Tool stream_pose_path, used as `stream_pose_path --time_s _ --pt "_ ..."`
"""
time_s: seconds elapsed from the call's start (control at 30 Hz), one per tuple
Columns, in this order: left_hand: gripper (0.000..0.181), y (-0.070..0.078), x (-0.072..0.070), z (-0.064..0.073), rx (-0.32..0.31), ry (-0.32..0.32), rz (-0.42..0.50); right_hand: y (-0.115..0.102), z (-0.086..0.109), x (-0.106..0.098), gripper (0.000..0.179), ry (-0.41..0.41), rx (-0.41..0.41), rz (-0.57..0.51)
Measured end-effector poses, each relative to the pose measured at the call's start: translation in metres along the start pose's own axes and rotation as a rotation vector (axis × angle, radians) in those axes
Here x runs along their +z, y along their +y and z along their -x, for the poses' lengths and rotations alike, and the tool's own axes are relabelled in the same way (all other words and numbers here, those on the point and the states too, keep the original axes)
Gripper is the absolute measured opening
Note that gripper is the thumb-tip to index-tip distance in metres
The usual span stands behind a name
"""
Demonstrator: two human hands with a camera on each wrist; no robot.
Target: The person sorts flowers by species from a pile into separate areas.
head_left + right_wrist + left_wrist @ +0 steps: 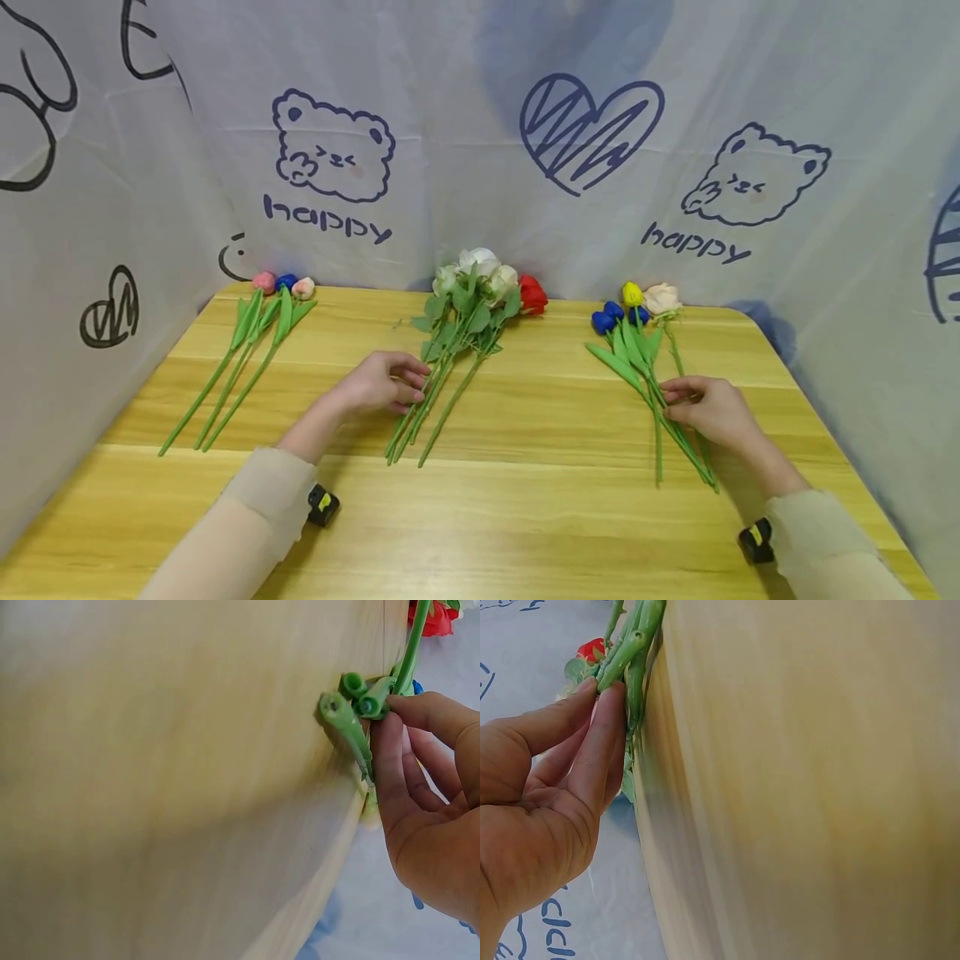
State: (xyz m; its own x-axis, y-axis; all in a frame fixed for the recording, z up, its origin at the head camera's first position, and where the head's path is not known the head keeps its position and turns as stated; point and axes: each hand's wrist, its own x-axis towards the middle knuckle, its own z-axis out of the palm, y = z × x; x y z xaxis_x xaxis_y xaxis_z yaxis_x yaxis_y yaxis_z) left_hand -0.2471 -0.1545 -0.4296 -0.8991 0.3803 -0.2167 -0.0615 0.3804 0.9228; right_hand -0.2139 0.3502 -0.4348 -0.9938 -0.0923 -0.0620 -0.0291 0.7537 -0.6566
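Observation:
In the head view, a bunch of artificial white roses (480, 265) lies at the middle of the table, with a red flower (533, 295) at its right. My left hand (386, 382) pinches a green rose stem (622, 660) between thumb and fingertips. At the right lie blue tulips (603, 321), a yellow tulip (632, 293) and a pale cream rose (662, 298). The thumb and fingers of my right hand (708, 408) pinch a tulip stem (373, 703) among these. Which tulip that stem belongs to is unclear. Cut stem ends show close up in the right wrist view.
Three tulips lie at the left, with a pink tulip (263, 282), a blue tulip (286, 282) and a pale pink tulip (303, 288) as heads. The wooden table (480, 533) meets a printed white cloth (465, 183) behind and at both sides.

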Motion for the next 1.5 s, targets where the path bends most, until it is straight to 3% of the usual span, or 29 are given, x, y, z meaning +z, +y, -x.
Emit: stream_pose_path --time_s 0.37,0.6,0.93,1.17,1.3,1.5 --pt "0.040 0.002 0.002 0.001 -0.003 0.006 -0.003 -0.002 0.000 -0.003 0.034 0.023 0.009 -0.005" --pt "0.039 0.004 0.003 0.002 0.004 0.021 -0.015 -0.005 0.005 -0.005 0.034 -0.007 0.022 -0.031" --pt "0.044 0.017 0.002 0.007 0.082 0.087 -0.082 -0.006 0.011 -0.008 0.041 0.017 0.039 -0.147" --pt "0.044 0.030 0.010 0.015 0.155 0.139 -0.039 -0.024 0.014 -0.005 0.043 0.127 0.022 -0.171" --pt "0.041 0.040 0.020 0.015 0.209 0.179 -0.009 -0.044 0.012 0.002 0.047 0.161 0.052 -0.319" --pt "0.037 0.055 0.048 0.008 0.266 0.196 0.052 -0.085 0.003 0.026 0.049 0.217 0.052 -0.671"
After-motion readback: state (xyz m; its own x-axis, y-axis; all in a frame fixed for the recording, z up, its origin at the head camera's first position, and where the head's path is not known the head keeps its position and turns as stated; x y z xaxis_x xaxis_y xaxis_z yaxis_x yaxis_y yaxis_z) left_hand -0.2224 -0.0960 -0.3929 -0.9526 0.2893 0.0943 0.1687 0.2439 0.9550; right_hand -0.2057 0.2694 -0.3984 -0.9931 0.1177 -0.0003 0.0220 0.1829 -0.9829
